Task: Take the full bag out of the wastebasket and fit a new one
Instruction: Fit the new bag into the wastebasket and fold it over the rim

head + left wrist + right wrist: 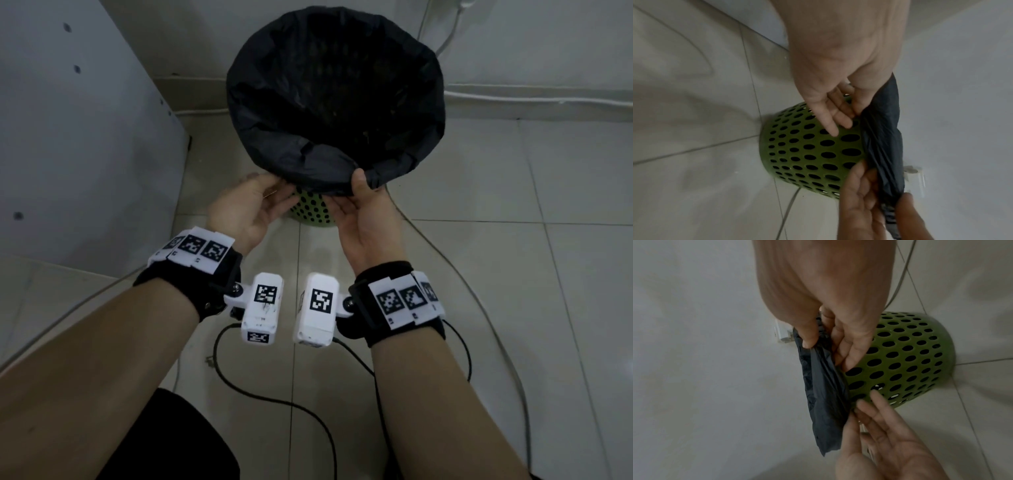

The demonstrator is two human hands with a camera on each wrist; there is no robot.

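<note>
A green perforated wastebasket [310,214] stands on the tiled floor, lined with a black bag [335,96] whose rim is folded over the basket's edge. The bag's inside is dark and I cannot make out its contents. My left hand [253,202] lies palm up at the near-left rim, its straight fingers [830,126] touching the basket wall just under the bag's fold [879,129]. My right hand [363,205] pinches the fold at the near rim, thumb [807,340] outside on the plastic [822,394] and fingers [849,356] beneath it against the basket [910,353].
A white cabinet panel [68,120] stands close on the left. Grey cables [479,291] and a black cable [274,397] run over the floor around and behind me. A white plug block [783,335] sits at the wall behind the basket.
</note>
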